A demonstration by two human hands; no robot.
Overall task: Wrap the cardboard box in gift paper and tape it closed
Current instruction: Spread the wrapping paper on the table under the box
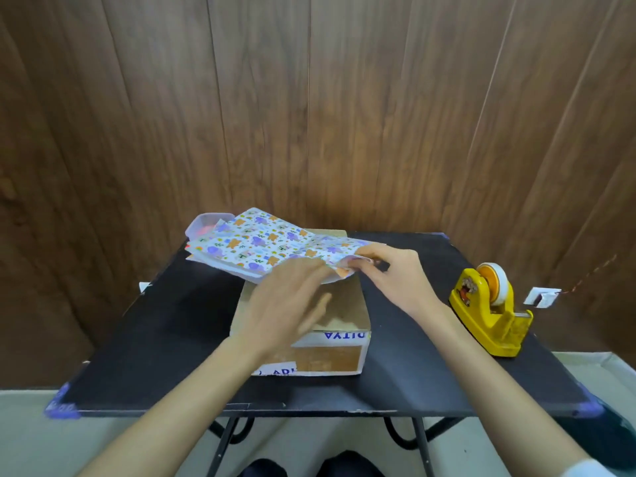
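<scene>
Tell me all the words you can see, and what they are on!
"ITYA", upside down, cut off at the edge: white strip on the box.
"AD", partly hidden by the left hand: another white strip low on the box.
Sticker on the tape dispenser: a picture, no readable words.
Paper: pictures only.

A wall of dark brown wood-grain panels (309, 108) with thin vertical seams fills the whole upper part of the view, evenly lit. In front of it stands a small black-topped table (165, 325) with purple tape on its near corners, carried on thin black metal legs (223, 442) with curved braces. A pale, off-white floor (31, 438) shows beneath and to both sides of the table.
</scene>
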